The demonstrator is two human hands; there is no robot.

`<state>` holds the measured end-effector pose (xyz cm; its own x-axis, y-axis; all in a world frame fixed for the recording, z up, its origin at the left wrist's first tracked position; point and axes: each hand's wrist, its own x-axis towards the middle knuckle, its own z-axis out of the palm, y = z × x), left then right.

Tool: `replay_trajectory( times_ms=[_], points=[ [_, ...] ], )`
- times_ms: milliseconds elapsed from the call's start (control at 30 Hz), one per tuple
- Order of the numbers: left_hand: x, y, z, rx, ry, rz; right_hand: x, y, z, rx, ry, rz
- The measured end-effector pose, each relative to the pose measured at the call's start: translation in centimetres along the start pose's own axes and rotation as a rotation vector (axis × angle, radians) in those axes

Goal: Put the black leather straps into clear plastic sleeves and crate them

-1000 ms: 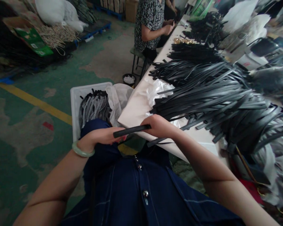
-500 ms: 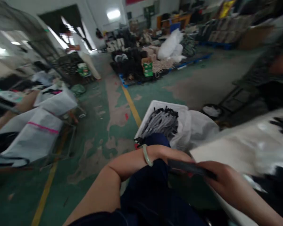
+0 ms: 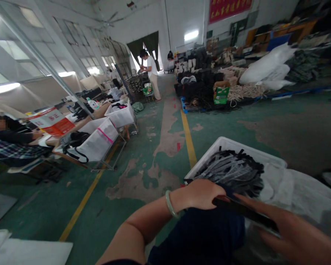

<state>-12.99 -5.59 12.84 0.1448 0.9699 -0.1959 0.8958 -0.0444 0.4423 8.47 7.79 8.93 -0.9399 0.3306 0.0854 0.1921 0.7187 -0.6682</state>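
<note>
A flat black strap [image 3: 249, 214] stretches between my two hands in front of my dark blue clothing. My left hand [image 3: 202, 193], with a pale green bangle on its wrist, is closed around the strap's left end. Closer to the camera, my right hand [image 3: 289, 226] grips the other end and is blurred. Just beyond the hands stands a white plastic bin [image 3: 222, 141] heaped with grey and black strips [image 3: 231, 169]. White sheeting [image 3: 300, 195] lies over the bin's right side.
At the left, white carts [image 3: 99, 145] hold black items, and a seated person [image 3: 13, 141] works beside them. Another person [image 3: 153, 70] stands farther back. Pallets with piled goods [image 3: 204, 86] and white sacks [image 3: 267, 70] sit beyond the yellow floor line [image 3: 187, 138].
My view has swung left and up, so the bin and pallets now appear farther right and the seated person shows. Both hands still hold the strap.
</note>
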Motion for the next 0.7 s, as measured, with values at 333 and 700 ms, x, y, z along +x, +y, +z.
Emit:
replay_trajectory(
  times_ms=[333, 700],
  points=[
    [0.1, -2.5, 1.2, -0.129, 0.260, -0.119, 0.9, -1.1, 0.5, -0.061, -0.003, 0.213],
    [-3.9, -17.1, 6.4, -0.467, 0.224, -0.802, 6.5, 9.4, -1.4, 0.558, 0.680, 0.945]
  ],
)
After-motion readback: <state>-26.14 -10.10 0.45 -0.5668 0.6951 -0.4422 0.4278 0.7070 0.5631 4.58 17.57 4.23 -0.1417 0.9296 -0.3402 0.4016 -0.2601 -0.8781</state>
